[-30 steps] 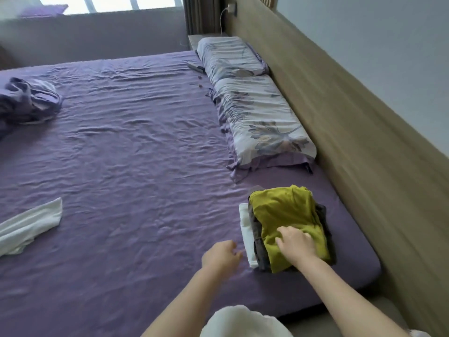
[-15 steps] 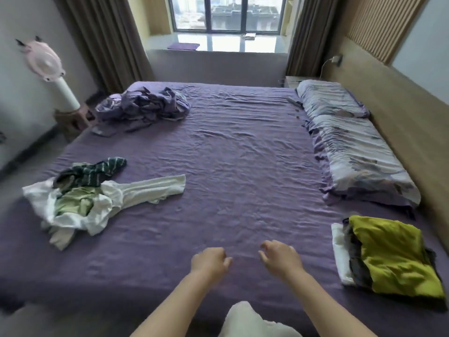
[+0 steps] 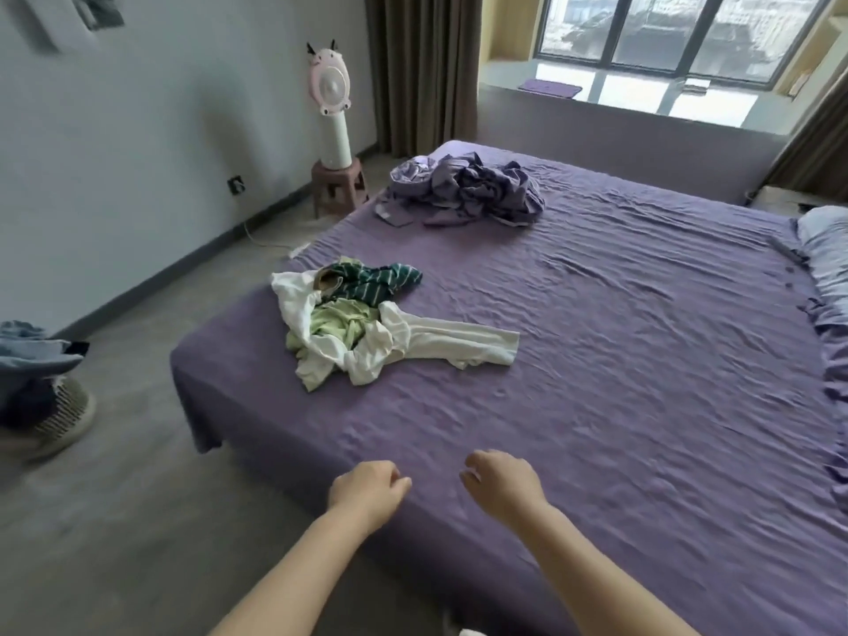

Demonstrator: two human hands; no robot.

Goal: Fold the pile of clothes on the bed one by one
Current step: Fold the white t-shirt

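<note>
A loose pile of clothes [image 3: 353,323] lies near the left edge of the purple bed [image 3: 619,383]: a white long-sleeved garment [image 3: 449,344] with one sleeve stretched right, a pale green piece [image 3: 337,325] and a dark green striped piece [image 3: 376,282]. My left hand [image 3: 367,491] hovers over the bed's near edge, fingers loosely curled, holding nothing. My right hand [image 3: 502,484] hangs beside it over the sheet, fingers also loosely curled and empty. Both hands are well short of the pile.
A crumpled purple blanket [image 3: 463,188] lies at the bed's far left corner. A pillow [image 3: 826,250] shows at the right edge. A pink fan [image 3: 331,107] stands on a stool by the wall. A basket with blue cloth [image 3: 36,383] sits on the floor at left.
My right hand left the folded yellow-green stack and both hands drew back empty. The view swung left, so the folded stack dropped out of sight and the unfolded pile came into view.
</note>
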